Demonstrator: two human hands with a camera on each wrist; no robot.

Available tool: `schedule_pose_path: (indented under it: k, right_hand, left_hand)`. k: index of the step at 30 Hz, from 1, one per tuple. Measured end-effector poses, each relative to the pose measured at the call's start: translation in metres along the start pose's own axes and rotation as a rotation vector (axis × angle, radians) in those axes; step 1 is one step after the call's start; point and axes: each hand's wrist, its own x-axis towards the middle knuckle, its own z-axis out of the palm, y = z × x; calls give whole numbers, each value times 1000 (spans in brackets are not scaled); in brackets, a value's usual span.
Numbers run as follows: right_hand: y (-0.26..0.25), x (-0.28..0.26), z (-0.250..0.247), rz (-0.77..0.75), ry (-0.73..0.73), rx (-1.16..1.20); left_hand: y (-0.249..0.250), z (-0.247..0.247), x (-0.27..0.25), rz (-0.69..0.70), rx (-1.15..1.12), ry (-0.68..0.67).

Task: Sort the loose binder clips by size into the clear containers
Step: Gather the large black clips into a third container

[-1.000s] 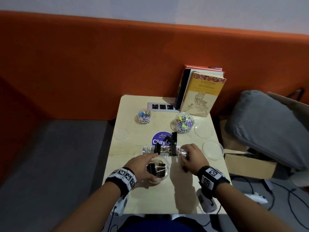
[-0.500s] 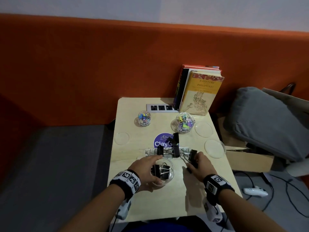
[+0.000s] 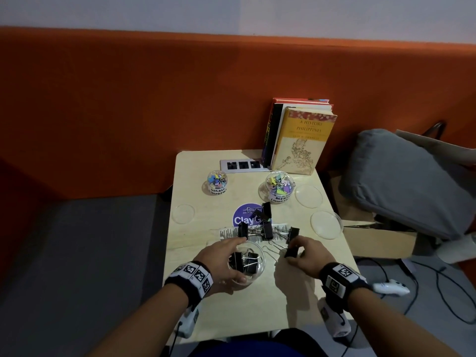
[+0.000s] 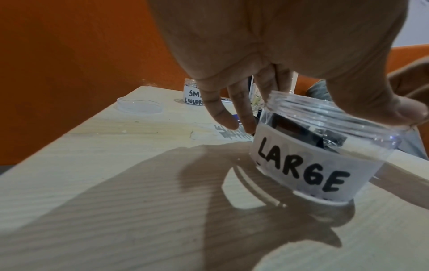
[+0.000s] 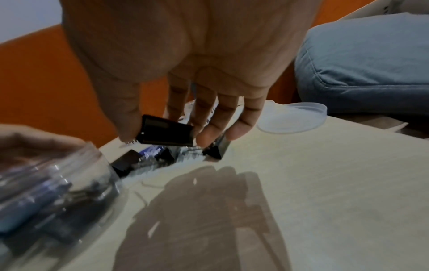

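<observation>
Lifted since before: black clip (image 5: 166, 132) pinched in rt hand (image 3: 306, 256), prob. off table.

Head view looks steeply down; both close wrist views share the LARGE jar (image 4: 320, 146) with it

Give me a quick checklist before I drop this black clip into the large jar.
1. Clip held: ok. The right hand pinches a black binder clip between thumb and fingers.
2. Jar steadied: ok. The left hand grips the large jar at its rim.
3. Right jar: ok. Its label reads LARGE and black clips already lie inside.
4. Mouth open: ok. No lid on it; the clear lids lie on the table.
5. Clip over the mouth: not ok. It is to the right of the jar.
6. Wire handles free of the loose clips: cannot tell.
</observation>
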Motion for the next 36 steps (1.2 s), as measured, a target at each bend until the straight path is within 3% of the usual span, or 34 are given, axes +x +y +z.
schedule_pose_path:
  k: [5,9,13,17,24,28,31,34,36]
  right_hand:
    - [-14,-9,-22,-160,-10,245]
    - [-41,-17,-29,-315,-59,304]
    - [-67,-20,-26,-465,-150,132]
    - [-77,-17,-17,-501,-181,-54]
    - [-65,-13,-8,-487,-140,68]
    - [-47,0,-12,-403,9,56]
    - [-23,17,-12,-238,162,-66]
    - [-2,28,-11,-73,120,-197]
    - [8,31,-8,-60,24,-250]
  left_hand:
    - [2,0,-1,-17,-15,4]
    - [4,0,-1,-15,-8,2]
    - [4,0,-1,-3,11,0]
    - [2,1,0,-13,6,-8]
    - [2,2,-1,-28,-4,-3]
    - [3,1,-1,-28,-22,-11]
    - [2,2,-1,-34,-34,-19]
    - [2,3,-1,-41,-35,-23]
    - [2,3,-1,-44,-37,-21]
